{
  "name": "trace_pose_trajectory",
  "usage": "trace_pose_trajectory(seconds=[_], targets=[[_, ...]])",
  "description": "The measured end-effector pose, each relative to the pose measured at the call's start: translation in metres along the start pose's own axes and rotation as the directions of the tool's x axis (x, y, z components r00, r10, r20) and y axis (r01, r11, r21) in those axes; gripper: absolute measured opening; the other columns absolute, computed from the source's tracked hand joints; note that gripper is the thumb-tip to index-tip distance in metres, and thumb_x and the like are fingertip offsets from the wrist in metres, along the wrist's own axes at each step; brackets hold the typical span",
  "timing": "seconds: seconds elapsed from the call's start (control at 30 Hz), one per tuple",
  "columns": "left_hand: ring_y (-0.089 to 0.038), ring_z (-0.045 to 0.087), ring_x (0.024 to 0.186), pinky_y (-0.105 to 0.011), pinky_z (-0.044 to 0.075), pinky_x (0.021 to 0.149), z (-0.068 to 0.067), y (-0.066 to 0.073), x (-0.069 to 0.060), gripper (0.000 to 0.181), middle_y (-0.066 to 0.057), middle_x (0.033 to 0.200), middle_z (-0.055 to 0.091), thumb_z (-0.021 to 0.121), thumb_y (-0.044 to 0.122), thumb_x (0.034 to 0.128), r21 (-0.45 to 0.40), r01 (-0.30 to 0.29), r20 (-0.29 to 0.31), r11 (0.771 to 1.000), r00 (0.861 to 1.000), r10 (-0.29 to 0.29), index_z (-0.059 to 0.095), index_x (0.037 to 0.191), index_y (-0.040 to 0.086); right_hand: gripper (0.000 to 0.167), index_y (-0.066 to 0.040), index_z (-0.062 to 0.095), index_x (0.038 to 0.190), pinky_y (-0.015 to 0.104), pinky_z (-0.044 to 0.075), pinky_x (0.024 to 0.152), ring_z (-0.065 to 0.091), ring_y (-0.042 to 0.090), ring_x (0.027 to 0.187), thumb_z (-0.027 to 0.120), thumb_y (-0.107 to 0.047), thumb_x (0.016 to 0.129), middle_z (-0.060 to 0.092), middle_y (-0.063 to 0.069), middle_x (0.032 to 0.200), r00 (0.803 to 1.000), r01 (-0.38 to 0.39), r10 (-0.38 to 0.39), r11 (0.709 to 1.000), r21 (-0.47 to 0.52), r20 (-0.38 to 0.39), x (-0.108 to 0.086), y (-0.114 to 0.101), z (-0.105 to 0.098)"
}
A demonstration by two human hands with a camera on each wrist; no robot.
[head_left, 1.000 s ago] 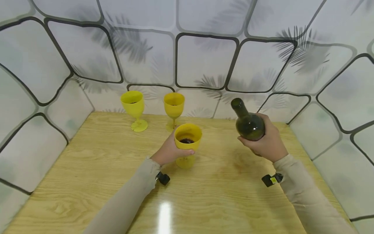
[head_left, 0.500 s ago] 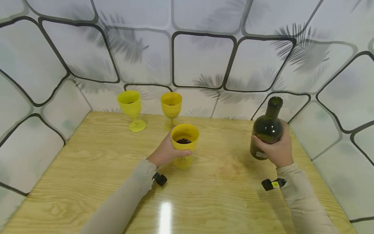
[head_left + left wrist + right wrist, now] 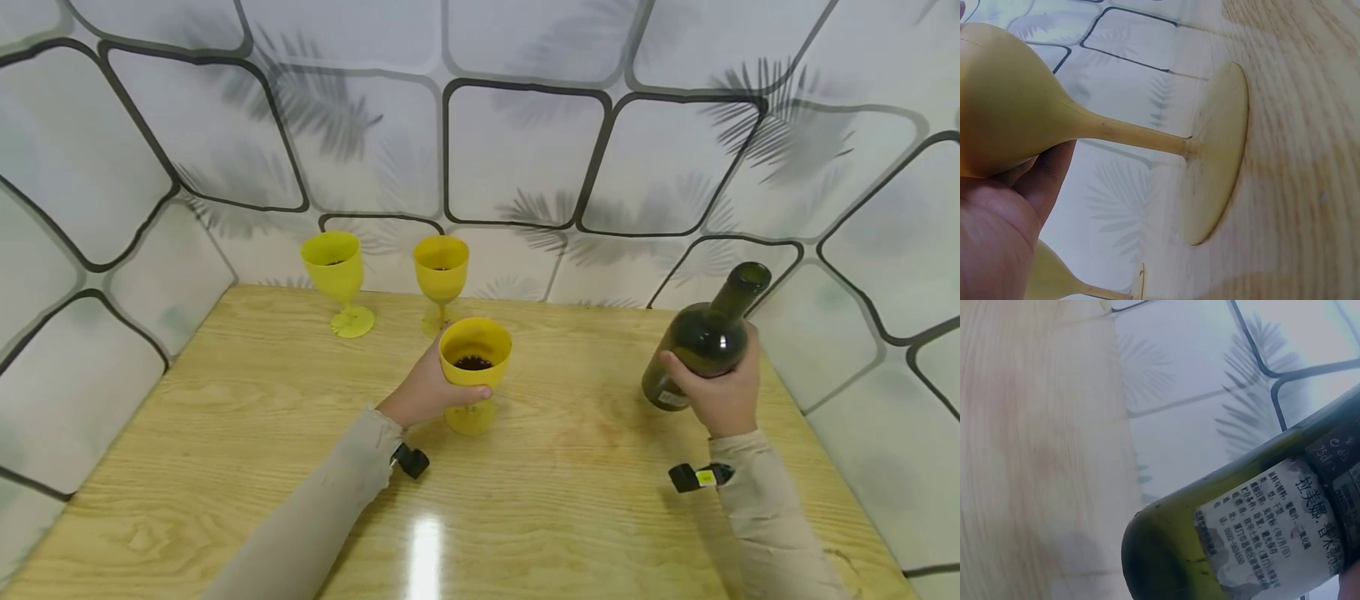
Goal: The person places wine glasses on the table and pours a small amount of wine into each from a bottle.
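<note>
My left hand [image 3: 431,384] grips the bowl of a yellow goblet [image 3: 474,350] with some dark liquid at its bottom. In the left wrist view the goblet's round foot [image 3: 1219,156] stands on the table. On the right, my right hand [image 3: 723,396] holds a dark green wine bottle [image 3: 708,337] around its body, tilted with its neck toward the upper right. A white printed label [image 3: 1272,531] shows on the bottle in the right wrist view, and its base appears lifted off the wood.
Two more yellow goblets stand at the back by the wall: a brighter left goblet [image 3: 335,267] and a right goblet [image 3: 441,271], both with something dark inside. The wooden table [image 3: 247,433] meets patterned walls [image 3: 525,158] at the back and sides.
The bottle has moved right, away from the goblet. Its neck has swung from pointing left through upright to leaning right. The left hand keeps its hold on the goblet.
</note>
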State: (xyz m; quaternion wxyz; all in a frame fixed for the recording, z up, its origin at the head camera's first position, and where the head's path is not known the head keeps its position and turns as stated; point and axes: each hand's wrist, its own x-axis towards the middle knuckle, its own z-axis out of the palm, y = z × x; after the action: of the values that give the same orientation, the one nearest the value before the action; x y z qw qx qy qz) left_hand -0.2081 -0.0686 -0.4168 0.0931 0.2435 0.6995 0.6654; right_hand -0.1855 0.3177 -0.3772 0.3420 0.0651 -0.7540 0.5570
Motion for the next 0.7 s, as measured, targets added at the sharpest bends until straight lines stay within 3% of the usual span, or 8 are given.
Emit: trace_pose_trajectory(seconds=[0.5, 0.7], targets=[[-0.039, 0.052, 0.129, -0.048, 0.045, 0.108, 0.000, 0.000, 0.001, 0.083, -0.006, 0.139, 0.054, 0.085, 0.008, 0.0830, -0.013, 0.002, 0.004, 1.000, 1.000, -0.002, 0.038, 0.150, 0.023, 0.075, -0.010, 0.056, 0.136, 0.024, 0.040, 0.097, 0.057, 0.011, 0.111, 0.081, 0.014, 0.070, 0.062, -0.009, 0.122, 0.996, -0.056, 0.057, 0.998, 0.016, -0.064, -0.008, 0.019, -0.010], [-0.033, 0.053, 0.128, -0.048, 0.044, 0.109, 0.001, 0.001, 0.000, 0.082, -0.006, 0.139, 0.054, 0.085, 0.007, 0.0830, -0.011, 0.009, -0.002, 1.000, 1.000, -0.009, 0.038, 0.149, 0.022, 0.074, -0.012, 0.056, 0.135, 0.023, 0.040, 0.100, 0.057, 0.010, 0.112, 0.082, 0.012, 0.070, 0.062, -0.010, 0.120, 0.991, -0.082, 0.081, 0.997, 0.001, -0.103, -0.007, 0.026, -0.013]])
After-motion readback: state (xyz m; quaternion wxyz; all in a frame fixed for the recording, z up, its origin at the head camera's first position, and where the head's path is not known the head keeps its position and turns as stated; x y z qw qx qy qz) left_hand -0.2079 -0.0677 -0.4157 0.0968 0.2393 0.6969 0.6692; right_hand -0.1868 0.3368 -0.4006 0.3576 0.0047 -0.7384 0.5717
